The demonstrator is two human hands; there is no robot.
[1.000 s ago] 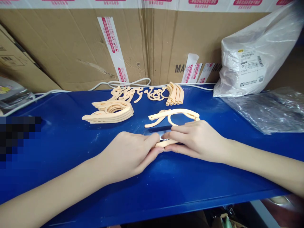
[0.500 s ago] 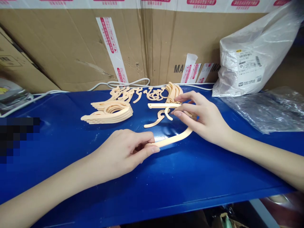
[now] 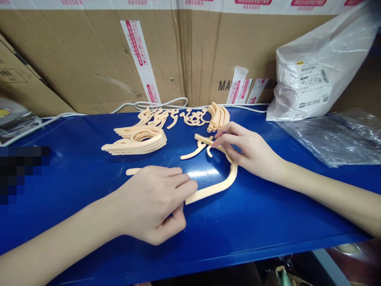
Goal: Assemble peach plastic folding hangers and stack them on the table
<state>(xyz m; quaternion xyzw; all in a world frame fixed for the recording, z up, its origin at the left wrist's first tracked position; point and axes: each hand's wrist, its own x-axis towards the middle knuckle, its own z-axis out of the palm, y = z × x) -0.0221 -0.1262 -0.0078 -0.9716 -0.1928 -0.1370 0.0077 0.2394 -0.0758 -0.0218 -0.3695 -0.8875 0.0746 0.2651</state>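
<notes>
A beige plastic folding hanger (image 3: pixel 218 186) lies unfolded between my hands, its curved arm running toward the left. My left hand (image 3: pixel 157 202) is closed over the free end of that arm, fingers bent. A rounded beige tip (image 3: pixel 133 171) sticks out behind this hand; what it joins is hidden. My right hand (image 3: pixel 250 147) is closed on the hanger's upper part, thumb and fingers near the small hook (image 3: pixel 209 151). Just beyond lies a loose curved hanger piece (image 3: pixel 192 154) on the blue table.
A stack of beige hangers (image 3: pixel 137 147) sits at left on the blue tabletop (image 3: pixel 238 230). Behind are loose hooks (image 3: pixel 159 118) and a bundle of curved arms (image 3: pixel 218 116). A white cable (image 3: pixel 125 105), cardboard boxes (image 3: pixel 98 59) and a plastic bag (image 3: pixel 309 75) line the back.
My left hand has turned over and moved slightly down and left, and a beige tip now shows behind it. The hanger's upper bar has swung, its left end shifting right and down.
</notes>
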